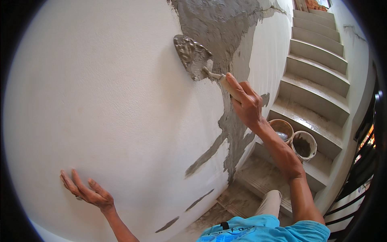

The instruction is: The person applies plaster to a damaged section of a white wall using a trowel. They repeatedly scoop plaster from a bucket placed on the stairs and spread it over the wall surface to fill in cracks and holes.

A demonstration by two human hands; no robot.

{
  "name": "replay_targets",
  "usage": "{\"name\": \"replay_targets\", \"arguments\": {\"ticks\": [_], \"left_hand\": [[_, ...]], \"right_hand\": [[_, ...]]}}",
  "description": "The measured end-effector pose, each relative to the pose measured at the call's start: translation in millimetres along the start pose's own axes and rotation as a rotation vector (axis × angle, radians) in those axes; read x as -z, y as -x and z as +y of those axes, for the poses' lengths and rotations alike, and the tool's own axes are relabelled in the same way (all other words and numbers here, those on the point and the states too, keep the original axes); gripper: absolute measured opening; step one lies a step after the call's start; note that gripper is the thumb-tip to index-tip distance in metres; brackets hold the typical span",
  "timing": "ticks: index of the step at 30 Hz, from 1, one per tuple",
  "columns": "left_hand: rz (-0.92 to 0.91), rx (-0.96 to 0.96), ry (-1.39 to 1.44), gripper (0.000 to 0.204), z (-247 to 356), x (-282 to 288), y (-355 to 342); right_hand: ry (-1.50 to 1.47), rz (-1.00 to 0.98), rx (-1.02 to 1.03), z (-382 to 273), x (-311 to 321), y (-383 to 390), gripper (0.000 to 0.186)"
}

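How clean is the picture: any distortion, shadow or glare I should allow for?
Head view: the fisheye curves the stairs and leaves black corners; head view: a soft shadow lies on the white wall, left of and below the trowel in the right hand; head view: wet mortar on the blade glints.

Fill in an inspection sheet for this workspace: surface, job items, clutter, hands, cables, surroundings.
Surface: white wall, partly covered with grey mortar.
Job items: trowel carrying mortar, at the upper wall; two buckets on the stairs.
Clutter: reddish bricks near the top of the stairs.
Hands: right hand grips the trowel by its handle; left hand open at the wall, contact unclear.
Cables: nothing seen.
Surroundings: dark railing on the right side.
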State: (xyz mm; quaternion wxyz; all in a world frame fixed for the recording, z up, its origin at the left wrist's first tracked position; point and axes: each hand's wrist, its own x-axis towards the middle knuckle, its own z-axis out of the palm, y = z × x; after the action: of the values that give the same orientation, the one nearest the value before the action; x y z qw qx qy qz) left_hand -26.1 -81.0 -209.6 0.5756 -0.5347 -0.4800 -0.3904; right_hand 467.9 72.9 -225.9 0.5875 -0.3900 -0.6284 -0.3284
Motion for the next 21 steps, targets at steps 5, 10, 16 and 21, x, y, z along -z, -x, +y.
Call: {"name": "replay_targets", "arguments": {"ticks": [5, 10, 16, 21], "left_hand": [[0.012, -0.002, 0.020, 0.049, 1, 0, 0], [0.024, 0.002, 0.029, 0.049, 2, 1, -2], [0.017, -0.002, 0.017, 0.051, 0, 1, 0], [0.025, 0.004, 0.044, 0.051, 2, 0, 0]], "right_hand": [[0.111, 0.053, -0.044, 6, -15, 9, 0.079], [0.117, 0.048, -0.149, 8, -7, 22, 0.080], [0.011, 0.064, -0.071, -18, -14, 7, 0.080], [0.155, 0.115, -0.097, -4, -17, 8, 0.079]]}}
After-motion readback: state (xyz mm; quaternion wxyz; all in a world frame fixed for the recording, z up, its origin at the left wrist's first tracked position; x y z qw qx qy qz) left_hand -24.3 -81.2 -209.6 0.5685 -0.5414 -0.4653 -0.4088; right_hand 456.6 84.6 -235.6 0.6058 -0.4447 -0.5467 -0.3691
